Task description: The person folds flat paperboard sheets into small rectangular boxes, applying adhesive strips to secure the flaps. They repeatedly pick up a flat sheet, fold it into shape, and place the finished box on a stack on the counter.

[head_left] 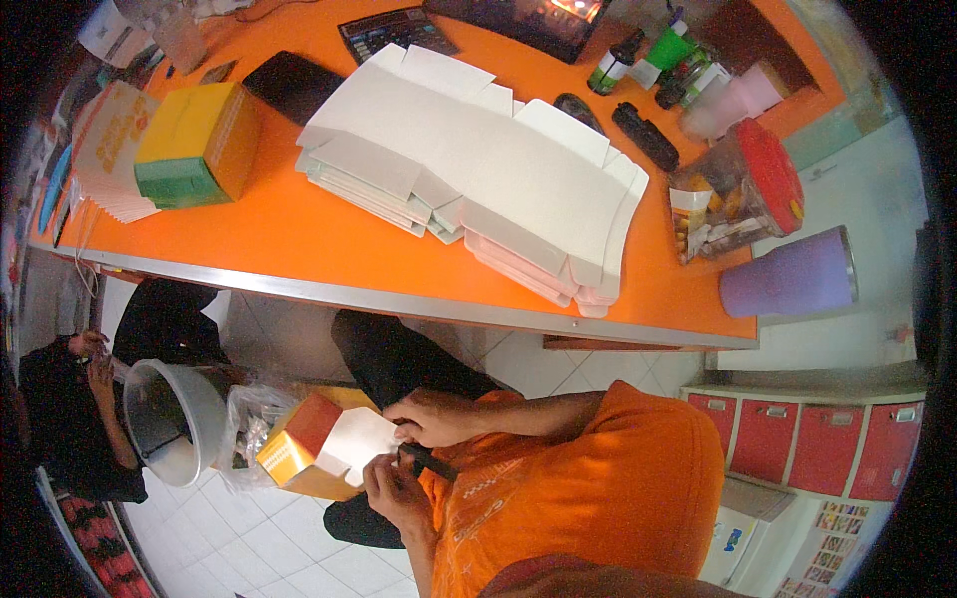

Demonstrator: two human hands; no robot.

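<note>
Over my lap, an orange-and-yellow cardboard box point(288, 456) lies tilted, its pale inner flap point(357, 442) turned toward me. My right hand point(429, 417) is closed at the upper edge of that flap, with fingers bent. My left hand point(393, 488) pinches at the flap's lower corner, thumb and fingers together. A short black strip point(430, 462) lies between my hands, against the orange shirt; its kind is unclear. The fingertips' exact hold is partly hidden.
On the orange table point(259, 244) lie stacked flat white cartons point(478, 149), a yellow-green box point(194, 145), a red-lidded jar point(738, 189) and a purple tumbler point(790, 274). Beside my box stand a plastic bag point(254, 424) and white bucket point(171, 424). Another person's hands point(97, 361) are at the far left.
</note>
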